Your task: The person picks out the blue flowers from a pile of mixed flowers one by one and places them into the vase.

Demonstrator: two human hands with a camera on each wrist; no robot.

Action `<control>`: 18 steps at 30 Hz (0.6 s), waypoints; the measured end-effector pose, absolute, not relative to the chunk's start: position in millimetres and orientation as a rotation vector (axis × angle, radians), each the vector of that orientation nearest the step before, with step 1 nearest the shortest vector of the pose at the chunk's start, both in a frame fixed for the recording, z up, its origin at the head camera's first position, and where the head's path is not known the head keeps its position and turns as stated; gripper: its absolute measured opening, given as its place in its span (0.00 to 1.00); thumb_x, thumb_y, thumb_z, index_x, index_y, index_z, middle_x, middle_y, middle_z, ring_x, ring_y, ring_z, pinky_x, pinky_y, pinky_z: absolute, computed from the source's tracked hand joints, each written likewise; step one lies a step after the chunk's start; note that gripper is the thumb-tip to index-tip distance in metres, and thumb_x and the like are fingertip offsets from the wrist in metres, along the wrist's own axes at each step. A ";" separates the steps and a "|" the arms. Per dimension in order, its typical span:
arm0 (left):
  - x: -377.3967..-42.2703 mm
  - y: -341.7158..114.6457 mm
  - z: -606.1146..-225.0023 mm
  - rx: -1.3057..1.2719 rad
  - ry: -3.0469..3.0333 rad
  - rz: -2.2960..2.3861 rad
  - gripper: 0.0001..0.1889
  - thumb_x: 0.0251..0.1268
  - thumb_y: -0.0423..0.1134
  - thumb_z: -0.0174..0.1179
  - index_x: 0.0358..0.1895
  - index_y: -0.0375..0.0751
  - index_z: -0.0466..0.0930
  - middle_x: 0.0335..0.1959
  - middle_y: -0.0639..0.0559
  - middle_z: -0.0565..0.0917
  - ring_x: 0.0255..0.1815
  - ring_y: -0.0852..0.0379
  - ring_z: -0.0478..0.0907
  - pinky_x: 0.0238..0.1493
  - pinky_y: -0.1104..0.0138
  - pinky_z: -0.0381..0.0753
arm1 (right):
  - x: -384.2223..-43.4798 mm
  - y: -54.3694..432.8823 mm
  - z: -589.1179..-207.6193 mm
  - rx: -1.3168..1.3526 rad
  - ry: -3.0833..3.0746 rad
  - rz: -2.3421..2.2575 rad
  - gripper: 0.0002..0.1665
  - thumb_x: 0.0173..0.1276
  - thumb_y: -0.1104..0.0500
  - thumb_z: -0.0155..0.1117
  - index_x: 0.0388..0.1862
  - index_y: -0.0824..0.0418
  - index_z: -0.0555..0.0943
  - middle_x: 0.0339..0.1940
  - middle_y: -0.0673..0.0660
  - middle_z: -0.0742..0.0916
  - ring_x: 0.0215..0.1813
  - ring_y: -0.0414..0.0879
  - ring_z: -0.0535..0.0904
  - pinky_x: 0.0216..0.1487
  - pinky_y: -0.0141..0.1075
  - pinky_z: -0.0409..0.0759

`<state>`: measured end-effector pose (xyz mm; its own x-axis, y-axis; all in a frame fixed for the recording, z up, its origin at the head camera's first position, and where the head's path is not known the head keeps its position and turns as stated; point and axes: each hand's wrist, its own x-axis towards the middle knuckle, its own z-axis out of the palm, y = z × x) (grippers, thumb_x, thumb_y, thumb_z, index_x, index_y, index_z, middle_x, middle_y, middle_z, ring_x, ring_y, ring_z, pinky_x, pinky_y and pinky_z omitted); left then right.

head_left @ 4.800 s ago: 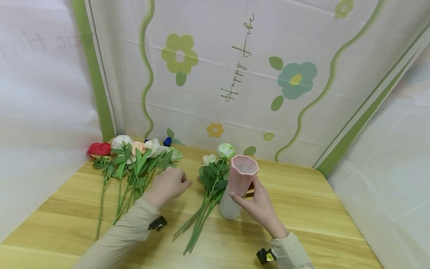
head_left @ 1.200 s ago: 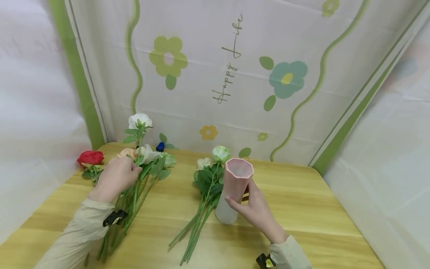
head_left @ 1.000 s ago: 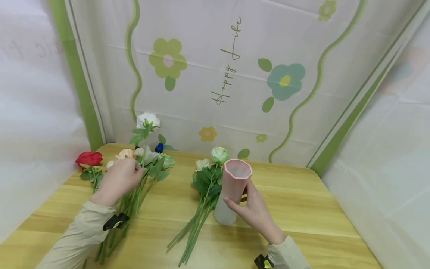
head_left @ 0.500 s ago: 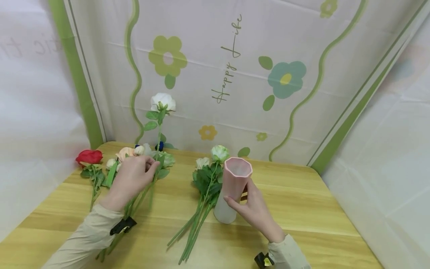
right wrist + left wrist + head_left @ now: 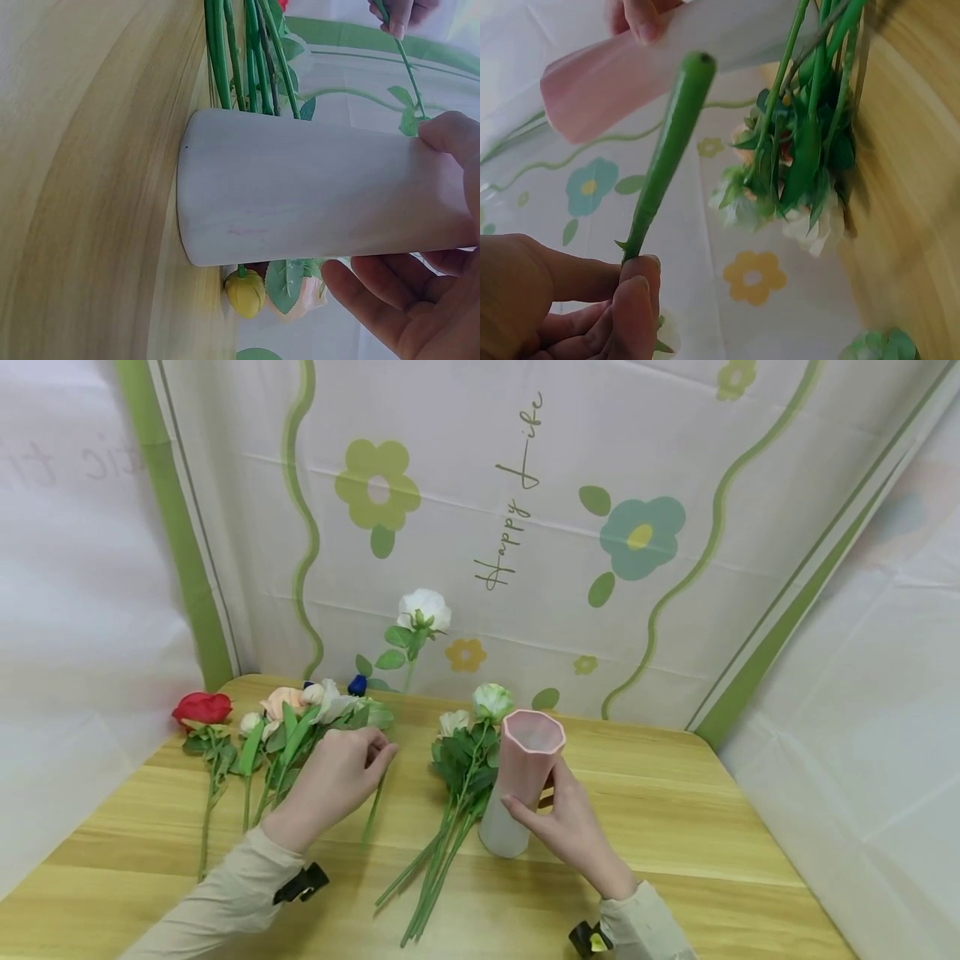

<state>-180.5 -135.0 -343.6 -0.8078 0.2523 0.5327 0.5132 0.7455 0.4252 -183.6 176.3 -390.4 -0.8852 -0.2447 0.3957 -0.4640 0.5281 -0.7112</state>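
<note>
My left hand (image 5: 337, 781) pinches the green stem of a white rose (image 5: 424, 610) between thumb and fingers. The bloom stands up above the hand, and the cut stem end (image 5: 676, 120) points toward the left wrist camera. On the right, my right hand (image 5: 573, 827) grips a pink-to-white vase (image 5: 517, 789) round its side, thumb on the near face. The vase stands upright on the table, its octagonal mouth facing up. Beside it on the left lies a small bunch of flowers (image 5: 465, 768) with white and pale green blooms, stems toward the front.
More flowers lie at the left: a red rose (image 5: 202, 709), a peach bloom (image 5: 282, 703) and several white ones, with a blue bud (image 5: 357, 685) behind. A yellow bud (image 5: 245, 293) shows past the vase in the right wrist view. A printed curtain (image 5: 450, 527) closes off the back.
My left hand has picked the white rose out of the left pile, raised it and carried it rightward toward the vase. My right hand keeps its hold on the vase.
</note>
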 end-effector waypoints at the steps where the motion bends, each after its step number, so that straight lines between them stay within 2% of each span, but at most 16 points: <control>1: -180.3 -132.9 -345.4 -0.592 -2.489 -0.789 0.05 0.66 0.31 0.64 0.31 0.36 0.82 0.17 0.59 0.75 0.14 0.67 0.66 0.18 0.69 0.70 | -183.6 176.3 -390.5 0.598 -2.521 1.284 0.43 0.59 0.47 0.76 0.67 0.53 0.65 0.47 0.52 0.81 0.43 0.45 0.79 0.36 0.41 0.82; 10: -171.6 -110.4 -356.7 -0.776 -2.477 -0.837 0.07 0.65 0.30 0.64 0.28 0.38 0.80 0.14 0.63 0.70 0.12 0.70 0.61 0.15 0.72 0.66 | -184.8 177.3 -391.6 0.601 -2.516 1.280 0.43 0.58 0.48 0.76 0.68 0.55 0.65 0.48 0.54 0.81 0.44 0.49 0.80 0.37 0.46 0.83; 18: -159.7 -96.5 -363.4 -0.897 -2.562 -0.957 0.07 0.65 0.31 0.64 0.27 0.39 0.82 0.16 0.62 0.75 0.12 0.70 0.65 0.15 0.72 0.70 | -184.0 176.3 -392.7 0.593 -2.517 1.282 0.43 0.58 0.47 0.76 0.67 0.54 0.65 0.48 0.54 0.81 0.44 0.49 0.79 0.37 0.46 0.83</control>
<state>-159.7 -96.5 -363.4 -0.7745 0.4584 0.4359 0.6319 0.5920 0.5002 -184.0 176.3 -392.7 -0.8847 -0.2404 0.3994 -0.4644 0.5290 -0.7103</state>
